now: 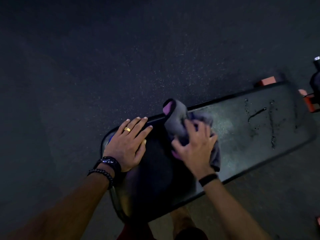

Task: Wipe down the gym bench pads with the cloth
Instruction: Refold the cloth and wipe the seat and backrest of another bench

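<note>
Right hand (195, 146) gripping grey cloth (180, 122), rubbing bench pad (242, 135). Left hand (128, 144) lying flat, fingers straight, steadying pad end. Wiping step going on. Wet drops (256, 113) sitting beyond right hand; probably wiping there next.

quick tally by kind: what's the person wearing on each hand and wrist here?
Gold ring on left hand: 1
Dark bracelets on left wrist: 2, maybe more
Black band on right wrist: 1
Total: 4
</note>
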### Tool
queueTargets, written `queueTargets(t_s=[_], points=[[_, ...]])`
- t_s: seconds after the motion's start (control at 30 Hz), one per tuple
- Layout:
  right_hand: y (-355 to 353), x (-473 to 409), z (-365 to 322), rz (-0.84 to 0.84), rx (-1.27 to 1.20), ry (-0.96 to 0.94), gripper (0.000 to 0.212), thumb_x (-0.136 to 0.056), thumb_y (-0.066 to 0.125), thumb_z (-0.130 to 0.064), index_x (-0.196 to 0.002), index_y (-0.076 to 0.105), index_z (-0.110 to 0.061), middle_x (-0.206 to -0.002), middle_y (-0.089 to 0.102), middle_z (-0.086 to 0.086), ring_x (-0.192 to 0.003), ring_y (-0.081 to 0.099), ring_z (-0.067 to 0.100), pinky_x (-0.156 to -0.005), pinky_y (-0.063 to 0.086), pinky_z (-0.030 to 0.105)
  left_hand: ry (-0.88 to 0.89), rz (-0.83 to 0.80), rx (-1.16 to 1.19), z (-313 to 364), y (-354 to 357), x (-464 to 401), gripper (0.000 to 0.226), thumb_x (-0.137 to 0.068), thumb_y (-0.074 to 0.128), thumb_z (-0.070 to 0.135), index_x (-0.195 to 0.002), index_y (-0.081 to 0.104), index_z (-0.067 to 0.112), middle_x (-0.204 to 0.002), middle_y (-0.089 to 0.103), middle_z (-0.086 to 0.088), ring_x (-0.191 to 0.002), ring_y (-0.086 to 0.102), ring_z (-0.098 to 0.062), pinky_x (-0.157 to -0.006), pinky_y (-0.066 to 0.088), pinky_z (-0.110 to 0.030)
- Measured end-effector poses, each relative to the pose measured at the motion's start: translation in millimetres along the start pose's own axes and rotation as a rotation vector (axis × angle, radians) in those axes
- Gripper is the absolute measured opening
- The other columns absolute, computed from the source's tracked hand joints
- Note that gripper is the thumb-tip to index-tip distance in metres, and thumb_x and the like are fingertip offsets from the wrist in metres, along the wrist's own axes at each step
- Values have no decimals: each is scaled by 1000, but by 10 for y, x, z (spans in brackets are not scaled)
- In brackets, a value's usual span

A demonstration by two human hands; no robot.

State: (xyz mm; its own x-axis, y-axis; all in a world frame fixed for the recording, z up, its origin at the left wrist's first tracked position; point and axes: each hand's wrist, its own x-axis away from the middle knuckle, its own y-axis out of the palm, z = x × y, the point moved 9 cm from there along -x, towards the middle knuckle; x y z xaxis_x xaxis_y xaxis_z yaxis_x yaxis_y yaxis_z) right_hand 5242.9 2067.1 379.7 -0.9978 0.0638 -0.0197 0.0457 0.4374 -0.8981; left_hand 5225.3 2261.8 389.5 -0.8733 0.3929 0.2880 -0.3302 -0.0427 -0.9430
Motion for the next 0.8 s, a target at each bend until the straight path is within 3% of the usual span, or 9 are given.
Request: queueTargets(t_s=[0.07,0.2,0.3,0.47,0.53,0.57,0.63,0.73,0.8], points=[[-60,-286,573,67,73,107,62,-67,57,-54,-123,56,-26,-115,54,8,-107,50,30,-85,37,47,-5,-4,1,-6,10,2,52,-94,34,30,-142,48,15,-152,40,-11,-139,37,-29,-117,25,-47],[-336,-930,1885,178,109,619,72,-66,43,-58,-127,53,-21,-124,52,16,-123,44,34,-99,35,58,-4,-3,-13,-6,21,9,52,-94,34,31,-142,47,16,-152,39,-11,-140,36,-28,-118,22,-45],[-336,-917,1756,138,113,699,73,-67,39,-58,-125,52,-16,-125,52,18,-124,43,36,-97,35,59,0,7,-9,-17,32,18,52,-94,35,30,-142,47,15,-153,39,-10,-140,35,-29,-119,20,-45],[-78,319,143,-6,13,168,59,-72,61,-53,-120,57,-21,-112,55,6,-106,49,29,-86,37,47,-9,-1,-2,7,32,25,52,-93,35,29,-141,48,14,-152,40,-11,-139,36,-29,-118,22,-46],[-71,465,4,-49,-4,-85,56,-71,62,-55,-114,61,-20,-108,58,5,-101,52,27,-84,37,45,-24,-2,11,6,45,33,52,-93,35,29,-141,48,14,-152,39,-11,-140,36,-29,-118,24,-46],[-114,337,194,-31,19,-108,57,-70,60,-56,-113,61,-19,-109,58,6,-101,53,28,-84,37,45,-23,-1,14,11,39,22,52,-93,36,29,-141,48,14,-153,39,-10,-140,36,-28,-118,23,-46],[-221,-81,881,86,138,90,60,-70,53,-59,-113,59,-18,-114,58,10,-105,53,31,-87,37,49,-23,11,15,-7,19,6,52,-93,35,29,-141,49,15,-153,40,-9,-140,36,-28,-118,22,-45],[-455,-456,1973,165,148,602,65,-69,42,-59,-116,56,-17,-117,57,15,-113,49,35,-94,37,55,-13,12,4,-23,25,5,52,-93,35,29,-142,48,15,-153,40,-10,-140,36,-29,-118,24,-46],[-483,-408,1939,162,128,681,66,-70,43,-58,-121,54,-17,-119,56,17,-118,46,35,-95,37,56,-6,21,2,-9,29,4,52,-94,35,29,-141,48,14,-152,40,-10,-139,37,-29,-117,25,-47]])
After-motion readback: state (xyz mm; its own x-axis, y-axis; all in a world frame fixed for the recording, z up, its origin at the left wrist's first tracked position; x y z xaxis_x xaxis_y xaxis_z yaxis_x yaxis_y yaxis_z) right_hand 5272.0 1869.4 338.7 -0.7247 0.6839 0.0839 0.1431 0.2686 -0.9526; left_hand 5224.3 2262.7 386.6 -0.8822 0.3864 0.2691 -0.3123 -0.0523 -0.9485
